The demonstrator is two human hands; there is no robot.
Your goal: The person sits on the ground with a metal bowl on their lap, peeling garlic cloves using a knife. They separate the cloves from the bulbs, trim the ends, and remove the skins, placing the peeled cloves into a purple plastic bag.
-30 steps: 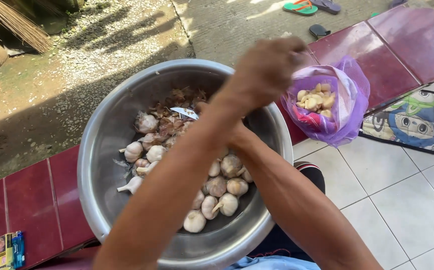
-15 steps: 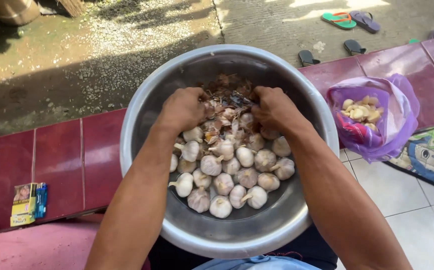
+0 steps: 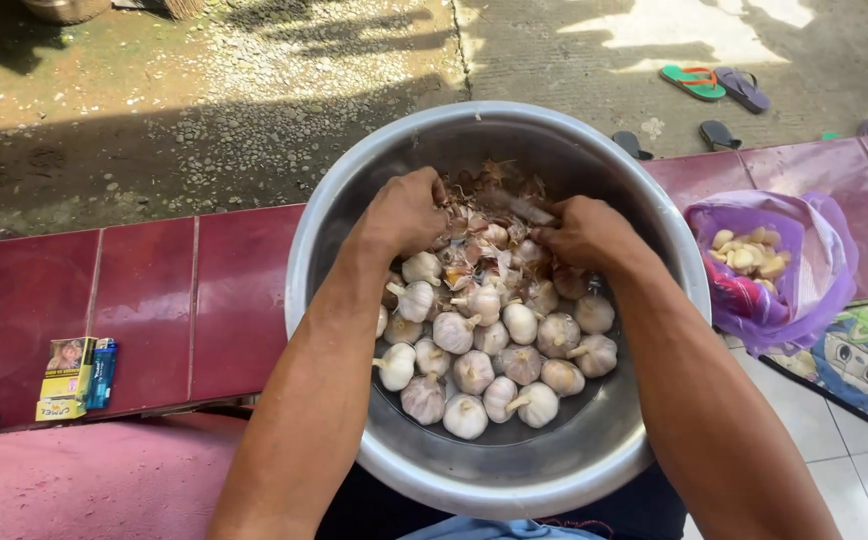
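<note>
A: Largest item?

B: Metal bowl [image 3: 499, 475], centre of the frame. Round, smooth, shiny, deep-walled. Likely stiff and slick; best lifted by the rolled rim.

A: Contents?

B: Garlic bulbs [image 3: 494, 350], heaped from the middle to the lower part of the bowl. Whitish, papery, rounded, with short stem stubs. I judge them light and firm, the skins brittle and apt to flake; take one around its belly, not by the stub. Loose brown skins [image 3: 489, 185] lie at the bowl's upper edge, thin and crumbly.

A: Hands?

B: Left hand [image 3: 404, 212], upper left inside the bowl, curled knuckles-up among bulbs; what it grasps I cannot tell. Right hand [image 3: 586, 235], upper right inside, fingers bent around something small and pale at the skins; exactly what, unclear.

A: Smaller items?

B: Purple plastic bag [image 3: 814, 290], right edge, soft and crinkly, holding peeled cloves [image 3: 749, 255], smooth and yellowish. Small yellow box [image 3: 66, 378], lower left on the red tiles [image 3: 154, 300].
</note>
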